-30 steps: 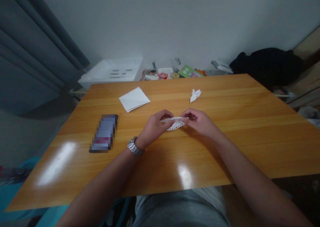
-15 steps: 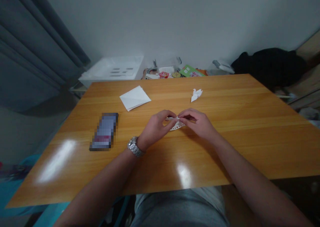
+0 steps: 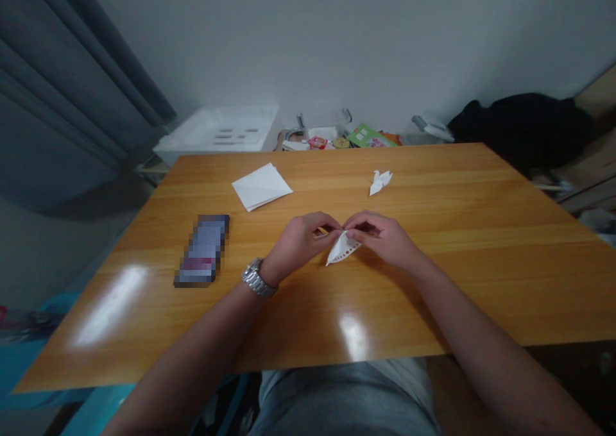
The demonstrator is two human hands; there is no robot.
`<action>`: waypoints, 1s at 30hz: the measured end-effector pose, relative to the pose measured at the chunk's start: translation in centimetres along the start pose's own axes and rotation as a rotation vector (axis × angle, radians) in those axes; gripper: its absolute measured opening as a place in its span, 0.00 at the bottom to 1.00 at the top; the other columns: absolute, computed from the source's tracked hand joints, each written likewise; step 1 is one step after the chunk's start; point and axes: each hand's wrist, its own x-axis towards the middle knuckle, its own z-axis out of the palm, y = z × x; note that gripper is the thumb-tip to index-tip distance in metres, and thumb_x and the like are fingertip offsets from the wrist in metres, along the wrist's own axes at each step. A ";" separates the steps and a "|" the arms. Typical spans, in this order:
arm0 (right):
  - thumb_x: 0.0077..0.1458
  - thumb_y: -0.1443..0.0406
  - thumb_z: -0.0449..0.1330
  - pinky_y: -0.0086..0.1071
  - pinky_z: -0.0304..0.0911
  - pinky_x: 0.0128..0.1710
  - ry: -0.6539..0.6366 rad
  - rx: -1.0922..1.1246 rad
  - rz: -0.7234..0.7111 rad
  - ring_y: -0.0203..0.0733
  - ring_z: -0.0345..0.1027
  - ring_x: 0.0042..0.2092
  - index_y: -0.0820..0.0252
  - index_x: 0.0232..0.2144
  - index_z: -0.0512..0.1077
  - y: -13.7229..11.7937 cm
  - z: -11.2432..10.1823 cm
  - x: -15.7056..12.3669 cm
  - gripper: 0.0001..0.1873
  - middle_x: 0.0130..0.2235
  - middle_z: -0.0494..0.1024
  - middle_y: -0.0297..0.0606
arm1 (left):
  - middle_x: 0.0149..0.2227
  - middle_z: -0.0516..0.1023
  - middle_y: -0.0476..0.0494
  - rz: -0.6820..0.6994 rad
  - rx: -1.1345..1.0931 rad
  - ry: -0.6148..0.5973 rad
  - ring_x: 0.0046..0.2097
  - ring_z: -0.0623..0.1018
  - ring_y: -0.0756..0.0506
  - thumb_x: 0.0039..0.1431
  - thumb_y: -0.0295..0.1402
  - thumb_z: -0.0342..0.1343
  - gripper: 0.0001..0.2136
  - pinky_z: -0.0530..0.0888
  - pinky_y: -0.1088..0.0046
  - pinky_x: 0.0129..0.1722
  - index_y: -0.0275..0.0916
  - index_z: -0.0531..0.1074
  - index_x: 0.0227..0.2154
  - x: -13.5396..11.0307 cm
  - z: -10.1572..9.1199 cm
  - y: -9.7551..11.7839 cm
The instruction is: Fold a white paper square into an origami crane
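Left hand [image 3: 298, 243] and right hand [image 3: 385, 238] close together, fingers curled, pinching folded white paper [image 3: 342, 249] between them. Paper's hole-punched edge faces me, point angled down-left, held above middle of wooden table [image 3: 481, 295]. Steel wristwatch [image 3: 256, 279] on my left wrist. Small paper crane [image 3: 380, 183] ahead of right hand; folded white sheet [image 3: 262, 186] ahead of left hand; blurred phone [image 3: 202, 251] further left.

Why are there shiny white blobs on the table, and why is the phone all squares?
In the head view, two white glare patches are reflected light on the glossy orange wooden table; in the same view, the dark rectangular phone is pixelated into blocks, hiding its screen.
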 end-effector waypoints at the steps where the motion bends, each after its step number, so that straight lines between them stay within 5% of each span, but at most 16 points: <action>1: 0.60 0.59 0.64 0.37 0.67 0.44 -0.001 -0.003 -0.006 0.42 0.73 0.41 0.56 0.37 0.78 -0.1 0.0 0.0 0.08 0.40 0.80 0.39 | 0.38 0.82 0.45 0.006 0.008 0.005 0.39 0.80 0.48 0.65 0.35 0.58 0.08 0.75 0.75 0.39 0.39 0.79 0.39 0.0 0.0 0.0; 12: 0.58 0.57 0.66 0.37 0.66 0.42 -0.020 0.052 0.022 0.43 0.72 0.40 0.57 0.35 0.77 0.1 0.3 0.0 0.10 0.39 0.78 0.39 | 0.37 0.80 0.46 0.045 0.030 0.011 0.39 0.78 0.49 0.64 0.33 0.59 0.05 0.72 0.75 0.38 0.39 0.78 0.37 0.0 0.3 0.0; 30: 0.62 0.59 0.62 0.38 0.66 0.42 0.005 -0.190 -0.122 0.44 0.71 0.41 0.55 0.34 0.75 -0.9 0.2 0.0 0.07 0.38 0.76 0.39 | 0.38 0.81 0.46 -0.035 -0.016 -0.010 0.40 0.80 0.48 0.62 0.37 0.60 0.07 0.75 0.72 0.43 0.39 0.76 0.38 0.0 0.6 0.4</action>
